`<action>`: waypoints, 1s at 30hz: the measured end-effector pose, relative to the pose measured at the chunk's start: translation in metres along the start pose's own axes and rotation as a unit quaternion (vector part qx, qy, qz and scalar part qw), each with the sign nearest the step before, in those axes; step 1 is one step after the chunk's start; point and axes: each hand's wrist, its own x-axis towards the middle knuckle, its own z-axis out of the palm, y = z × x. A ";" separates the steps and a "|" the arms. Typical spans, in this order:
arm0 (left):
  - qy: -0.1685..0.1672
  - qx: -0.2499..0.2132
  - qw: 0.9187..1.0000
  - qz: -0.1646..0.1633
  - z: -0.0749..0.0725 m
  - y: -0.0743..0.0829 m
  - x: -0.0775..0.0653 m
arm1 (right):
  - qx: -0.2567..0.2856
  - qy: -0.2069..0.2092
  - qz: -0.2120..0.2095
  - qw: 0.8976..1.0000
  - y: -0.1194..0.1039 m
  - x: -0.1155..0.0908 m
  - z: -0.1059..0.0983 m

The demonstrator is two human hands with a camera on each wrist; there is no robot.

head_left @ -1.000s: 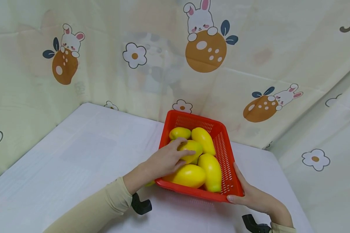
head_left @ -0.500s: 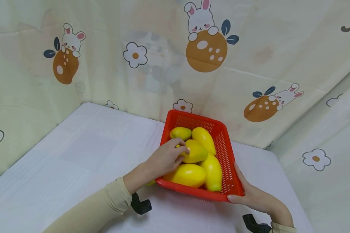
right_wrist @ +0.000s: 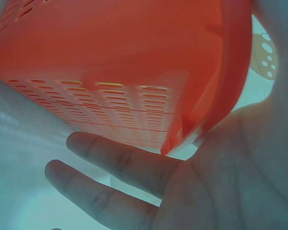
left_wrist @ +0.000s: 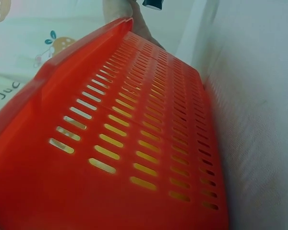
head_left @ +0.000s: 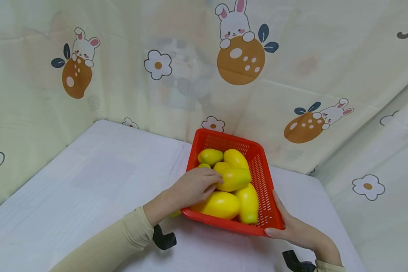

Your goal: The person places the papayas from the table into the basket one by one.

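Note:
A red plastic basket (head_left: 266,189) with slotted walls holds several yellow mangoes (head_left: 221,205). My left hand (head_left: 195,185) reaches over the basket's left side, fingers bent down among the fruit. Its fingertips are right at the left end of the upper middle mango (head_left: 236,179); whether they grip a fruit there I cannot tell, as the back of the hand hides it. At the front right corner my right hand (head_left: 292,226) holds the basket, thumb over the rim. In the right wrist view two fingers (right_wrist: 103,196) extend straight beside its outer wall.
The basket stands on a white-covered table (head_left: 88,181), near the back edge. Part of another yellow fruit (head_left: 175,214) shows outside the basket, below the left wrist. Behind hangs a cream curtain (head_left: 122,94) with rabbit prints.
The upper middle mango has shifted right and turned, uncovering fruit behind it. My left hand's fingers, earlier spread over that mango, are now bent at its left end. The right hand stays put.

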 end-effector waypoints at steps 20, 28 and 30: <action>0.189 -0.115 0.969 -0.114 -0.026 -0.027 -0.002 | -0.007 -0.001 -0.013 1.000 0.001 0.000 0.000; 0.177 -0.158 0.945 -0.225 -0.051 -0.048 -0.011 | -0.001 -0.005 -0.004 1.000 0.000 -0.001 0.000; 0.164 -0.169 0.940 -0.245 -0.056 -0.052 -0.014 | 0.002 -0.007 -0.011 1.000 -0.001 -0.001 0.000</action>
